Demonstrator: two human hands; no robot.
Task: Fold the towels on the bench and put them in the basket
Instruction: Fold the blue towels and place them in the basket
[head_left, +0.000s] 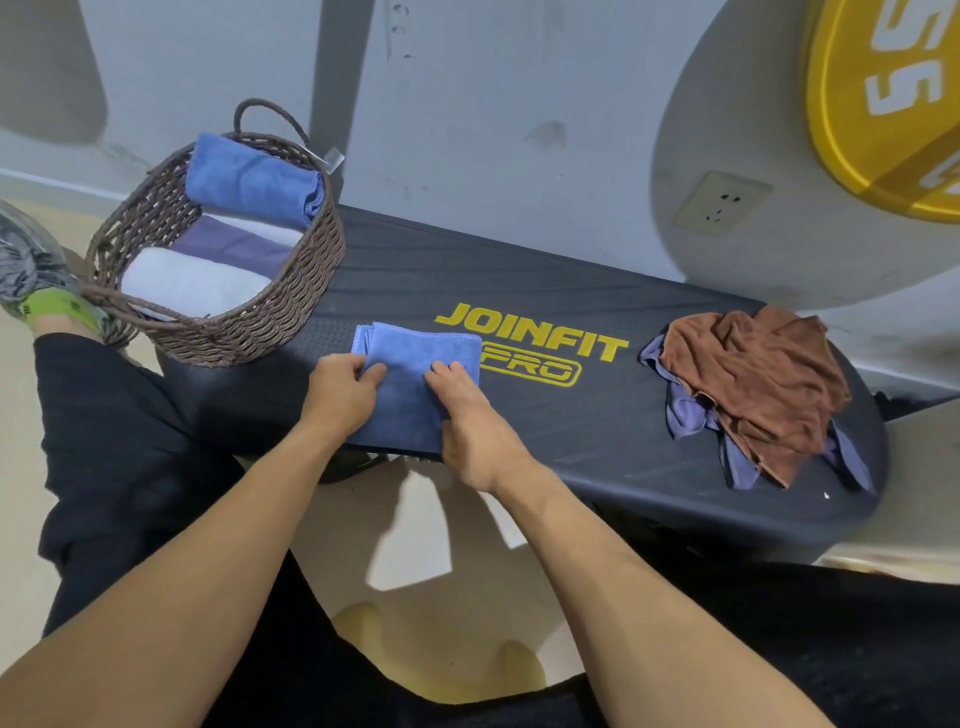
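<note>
Both hands work a folded blue towel (415, 384) at the bench's (597, 431) near edge. The left hand (340, 389) pinches its left side; the right hand (467, 421) presses flat, fingers straight. The wicker basket (260, 317) sits at the left end.

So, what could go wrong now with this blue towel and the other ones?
1. The blue towel hangs over the near edge of the bench; it may slide off if the left hand and right hand let go.
2. The basket already holds several towels, so the fold may open when pushed in.
3. The brown towel pile sits near the bench end and could fall.
</note>
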